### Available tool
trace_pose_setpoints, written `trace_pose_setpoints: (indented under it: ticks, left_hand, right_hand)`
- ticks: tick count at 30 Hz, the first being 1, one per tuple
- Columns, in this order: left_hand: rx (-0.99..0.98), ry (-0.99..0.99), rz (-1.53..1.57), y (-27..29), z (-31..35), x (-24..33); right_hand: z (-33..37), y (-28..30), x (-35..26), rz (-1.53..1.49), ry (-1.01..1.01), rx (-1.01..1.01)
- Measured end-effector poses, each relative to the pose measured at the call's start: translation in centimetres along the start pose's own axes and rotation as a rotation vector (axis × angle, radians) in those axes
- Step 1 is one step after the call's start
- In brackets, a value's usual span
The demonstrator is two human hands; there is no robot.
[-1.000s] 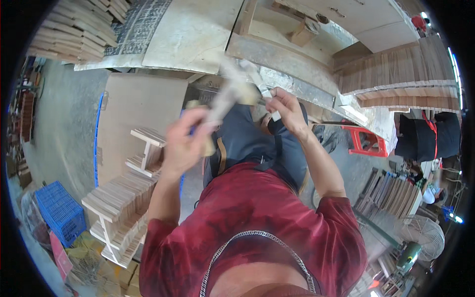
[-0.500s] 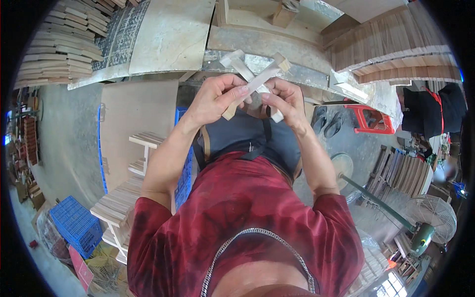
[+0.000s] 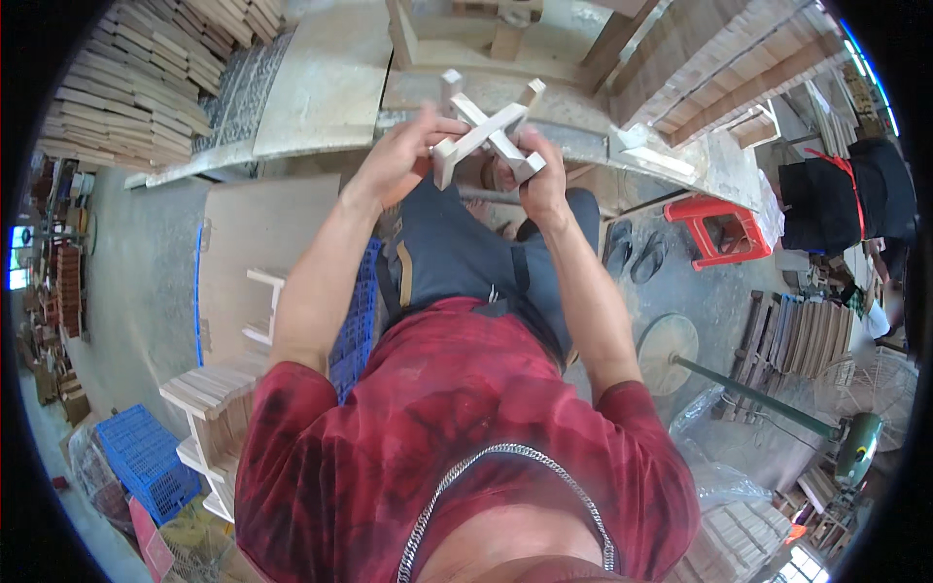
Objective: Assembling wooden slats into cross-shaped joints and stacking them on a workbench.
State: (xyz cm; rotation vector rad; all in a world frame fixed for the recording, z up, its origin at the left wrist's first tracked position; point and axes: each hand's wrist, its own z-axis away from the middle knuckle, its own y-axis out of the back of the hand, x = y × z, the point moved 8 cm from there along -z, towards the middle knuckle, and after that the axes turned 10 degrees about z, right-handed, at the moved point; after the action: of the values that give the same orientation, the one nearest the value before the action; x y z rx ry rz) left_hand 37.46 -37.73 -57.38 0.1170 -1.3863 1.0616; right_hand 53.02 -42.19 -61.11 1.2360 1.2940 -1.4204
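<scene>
Above lap point(image 3: 442, 248): wooden cross point(image 3: 500, 125) hung, likely steadied two-handed.
Right hand point(image 3: 544, 183): gripped its right side.
Left hand point(image 3: 400, 154): sat alongside, grip unclear.

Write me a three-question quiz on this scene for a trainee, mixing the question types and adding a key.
1. Multiple choice: what shape is the wooden frame at the person's hands?
A) a ring
B) a cross with blocks at its ends
C) a solid flat board

2. True or false: the red plastic stool is to the right of the dark slippers in the picture.

3. Fill in the blank: the person's own ____ hand grips the frame near its lower-right end in the picture.

Key: 1. B. 2. True. 3. Right: it is the right hand.
</scene>
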Motion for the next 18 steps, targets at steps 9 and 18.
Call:
trace_pose_setpoints:
  ticks: [9, 18]
  left_hand:
    - [0.371, -0.512, -0.864, 1.2, -5.6, 5.2]
    - [0.42, -0.519, -1.065, 4.7, -16.2, 10.0]
  right_hand:
    - [-5.6, 4.6, -5.2, 0.693, 0.281, 0.233]
    - [-14.8, 7.0, -7.0, 1.156, 0.388, 0.423]
